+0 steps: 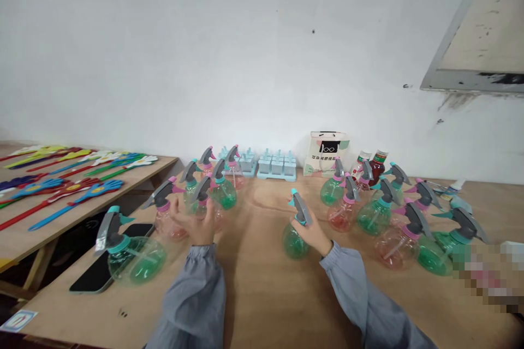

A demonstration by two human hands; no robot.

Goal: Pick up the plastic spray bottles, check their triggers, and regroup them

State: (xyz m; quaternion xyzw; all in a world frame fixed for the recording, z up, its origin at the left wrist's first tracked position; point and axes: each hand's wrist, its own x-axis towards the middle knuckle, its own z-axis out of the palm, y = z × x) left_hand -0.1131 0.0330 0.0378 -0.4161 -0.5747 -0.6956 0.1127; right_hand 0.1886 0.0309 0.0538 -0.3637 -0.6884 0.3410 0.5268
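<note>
My right hand (311,233) is closed round the neck of a green spray bottle (293,244) with a grey and turquoise trigger head, in the middle of the table. The bottle looks upright; I cannot tell whether its base rests on the tabletop. My left hand (197,224) is raised with its fingers apart and holds nothing. It partly covers a pink spray bottle (203,191) behind it; touching or not, I cannot tell. Just left stands another pink spray bottle (162,218). Nearer the front edge, a green spray bottle (137,263) leans beside a black phone (92,272).
Several green and pink spray bottles (374,218) stand on the right. Along the wall are light-blue ice-pop moulds (277,166), a paper bag (317,161) and red-filled bottles (377,169). Colourful hand-shaped clappers (76,188) cover the left table. A blurred patch (487,278) lies right.
</note>
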